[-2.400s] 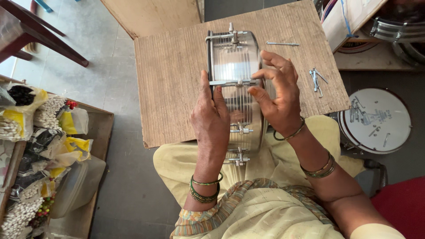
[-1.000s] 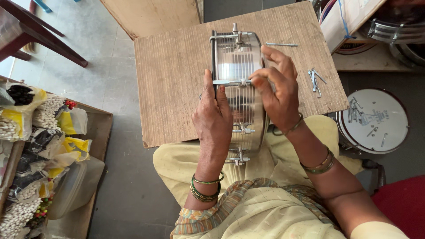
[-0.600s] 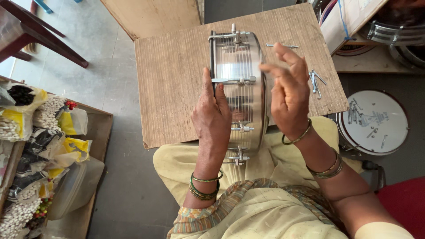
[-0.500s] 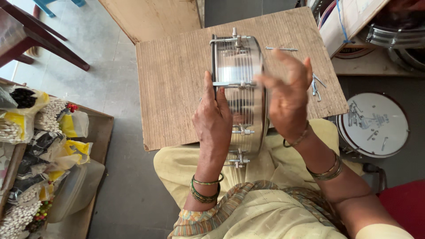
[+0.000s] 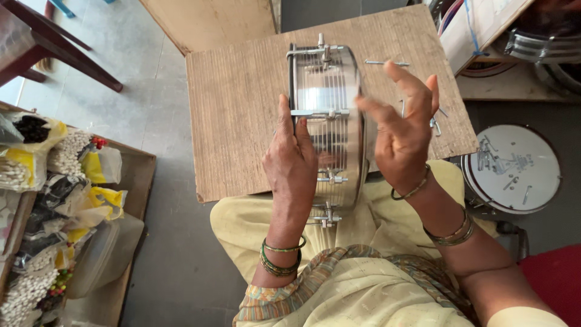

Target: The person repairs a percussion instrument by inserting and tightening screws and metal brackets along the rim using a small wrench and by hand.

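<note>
A shiny metal drum shell (image 5: 327,91) with tension rods and lugs stands on its edge on a wooden board (image 5: 242,115) across my lap. My left hand (image 5: 292,160) rests flat against the drum's left side and steadies it. My right hand (image 5: 402,130) hovers just right of the drum, fingers spread, holding nothing, a little blurred. Loose metal rods and screws (image 5: 387,63) lie on the board beyond my right hand.
A wooden crate at left holds bags (image 5: 54,181) of small white and yellow parts. A white drum head (image 5: 511,169) with loose hardware on it lies on the floor at right. More chrome drum shells (image 5: 538,42) sit at top right. A dark chair leg (image 5: 54,54) stands top left.
My right hand has lifted off the drum's middle lug and moved right, opening its fingers. The left hand and the drum stay where they were.
</note>
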